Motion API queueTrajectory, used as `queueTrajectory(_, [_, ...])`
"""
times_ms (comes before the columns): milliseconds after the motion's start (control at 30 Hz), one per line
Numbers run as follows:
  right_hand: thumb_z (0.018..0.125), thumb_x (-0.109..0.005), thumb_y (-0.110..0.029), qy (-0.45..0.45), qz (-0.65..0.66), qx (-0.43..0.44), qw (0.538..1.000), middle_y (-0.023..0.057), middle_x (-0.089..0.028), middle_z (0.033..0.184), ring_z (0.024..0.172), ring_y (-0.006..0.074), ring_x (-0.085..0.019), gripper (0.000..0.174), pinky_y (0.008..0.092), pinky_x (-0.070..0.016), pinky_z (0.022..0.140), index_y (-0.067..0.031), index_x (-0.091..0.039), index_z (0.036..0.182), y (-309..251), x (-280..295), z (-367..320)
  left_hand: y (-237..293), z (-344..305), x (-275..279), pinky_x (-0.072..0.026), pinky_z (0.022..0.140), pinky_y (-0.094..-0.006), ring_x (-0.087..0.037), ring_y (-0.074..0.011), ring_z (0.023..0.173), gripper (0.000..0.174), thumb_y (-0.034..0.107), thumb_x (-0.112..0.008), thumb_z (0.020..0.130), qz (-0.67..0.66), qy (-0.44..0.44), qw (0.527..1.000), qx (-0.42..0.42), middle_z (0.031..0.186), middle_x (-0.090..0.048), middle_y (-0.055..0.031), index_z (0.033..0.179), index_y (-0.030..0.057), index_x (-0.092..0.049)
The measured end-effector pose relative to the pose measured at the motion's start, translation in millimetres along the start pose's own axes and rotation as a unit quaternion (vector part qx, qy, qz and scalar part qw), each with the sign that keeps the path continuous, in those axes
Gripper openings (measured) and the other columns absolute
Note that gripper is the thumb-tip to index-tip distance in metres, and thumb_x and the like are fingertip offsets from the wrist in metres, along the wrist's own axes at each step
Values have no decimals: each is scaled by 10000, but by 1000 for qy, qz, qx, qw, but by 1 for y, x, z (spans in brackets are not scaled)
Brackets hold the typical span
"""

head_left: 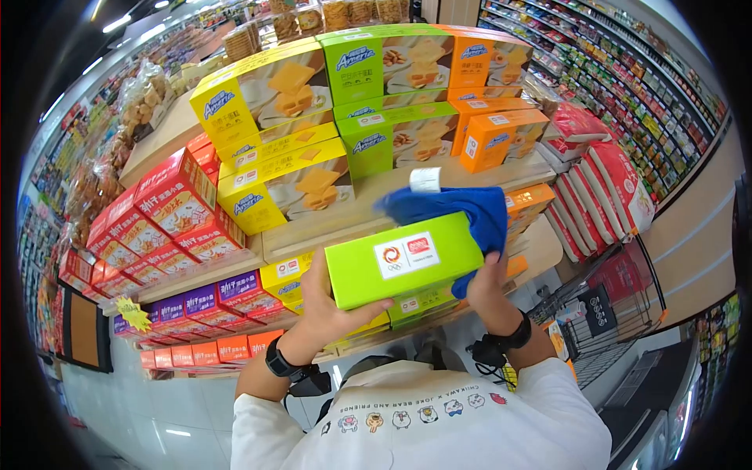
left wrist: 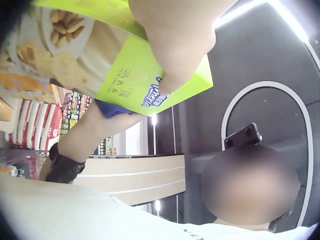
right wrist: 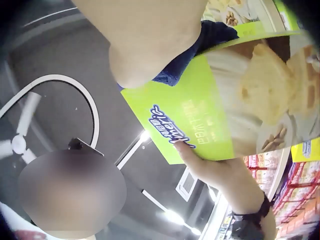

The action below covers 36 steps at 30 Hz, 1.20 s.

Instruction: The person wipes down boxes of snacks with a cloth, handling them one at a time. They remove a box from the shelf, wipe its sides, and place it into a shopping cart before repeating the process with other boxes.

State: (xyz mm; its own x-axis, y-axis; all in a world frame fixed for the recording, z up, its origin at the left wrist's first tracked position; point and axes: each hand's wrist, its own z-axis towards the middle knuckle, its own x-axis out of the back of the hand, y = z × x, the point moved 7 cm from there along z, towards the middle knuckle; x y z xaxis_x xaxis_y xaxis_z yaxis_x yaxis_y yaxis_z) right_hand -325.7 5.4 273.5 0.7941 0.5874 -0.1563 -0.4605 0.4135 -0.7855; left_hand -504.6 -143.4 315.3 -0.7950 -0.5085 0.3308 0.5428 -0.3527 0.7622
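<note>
A bright green snack box [head_left: 368, 286] is held up in front of the chest, a white logo label on its top side. My left hand [head_left: 333, 305] grips its left end, thumb along the near edge. My right hand [head_left: 489, 291] pinches a blue cloth [head_left: 484, 205] against the box's right end. The cloth drapes over the far edge and carries a white tag [head_left: 425, 179]. In the right wrist view the box's front [right wrist: 215, 115] shows a blue-lettered brand and pictured biscuits, with the left thumb pressed on it.
Yellow boxes [head_left: 290, 86], green boxes [head_left: 392, 63] and orange boxes [head_left: 501, 141] are stacked on the tiered wooden display behind. Red boxes [head_left: 168, 200] stand at the left. Red-and-white bags [head_left: 599, 200] and a shopping cart [head_left: 603, 301] are on the right.
</note>
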Motion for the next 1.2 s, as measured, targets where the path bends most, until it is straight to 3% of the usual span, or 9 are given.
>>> queueTrajectory(100, [999,-401,-455,75,24,-92,993,113,-493,1320,1176,184,-488,598,325,-378,1008,33,-393,1344,6,6,-7,12,-2,1,-477,904,-350,-630,-252,1019,700,161,-851,633,51,17,995,-86,1133,-628,-166,1197,-5,-471])
queueTrajectory(233, [995,-384,-450,202,-1,-42,978,182,-553,1246,1087,267,-595,585,370,-496,931,60,-453,1273,-11,17,-5,7,-3,2,-491,845,-349,-628,-235,971,746,270,-877,614,68,32,988,-132,1079,-619,-158,1191,-19,-502])
queueTrajectory(333, [1006,-391,-397,7,-13,30,999,132,-535,1270,1197,203,-481,571,361,-378,1020,56,-370,1353,-39,5,6,5,-4,5,-494,830,-336,-630,-224,946,715,222,-881,613,71,43,994,-77,1062,-623,-152,1173,-15,-505])
queueTrajectory(400, [941,-519,-303,-101,-171,115,973,149,-556,1280,1191,270,-510,475,423,-377,1027,15,-493,1292,-77,-29,19,2,-2,4,-497,816,-324,-632,-215,931,690,192,-879,617,69,49,995,-52,1048,-627,-149,1160,-14,-506])
queueTrajectory(467, [880,-590,-261,-245,-470,203,823,153,-550,1304,1188,316,-517,453,457,-370,1034,-12,-552,1257,-89,-64,24,3,0,4,-499,804,-318,-631,-207,921,678,174,-876,618,74,51,995,-41,1028,-631,-145,1155,-12,-506])
queueTrajectory(500, [809,-633,-233,-229,-479,206,822,147,-535,1328,1209,366,-493,478,492,-352,1043,-44,-586,1245,-84,-69,21,3,0,4,-500,798,-315,-631,-203,915,673,165,-875,619,77,51,995,-36,1017,-633,-143,1153,-12,-506])
queueTrajectory(700, [837,-621,-295,-275,-424,223,833,149,-552,1310,1235,344,-496,484,470,-360,1048,-42,-592,1249,-75,-92,11,-18,-6,-3,-513,755,-337,-660,-265,854,647,236,-845,636,104,28,993,40,961,-647,-159,1144,5,-519])
queueTrajectory(967, [790,-656,-379,-303,-427,276,806,142,-554,1310,1223,333,-515,566,449,-369,1047,-39,-591,1238,-87,-117,2,-40,-13,-20,-496,903,-371,-627,-268,1058,787,322,-870,619,-9,-23,1000,0,1188,-621,-127,1252,22,-511])
queueTrajectory(1200, [809,-635,-426,-274,-457,260,805,153,-542,1322,1243,316,-504,609,443,-363,1054,-22,-567,1260,-75,-99,13,-18,-8,-2,-499,775,-310,-627,-194,863,639,242,-875,624,98,42,992,61,983,-640,-127,1109,5,-533])
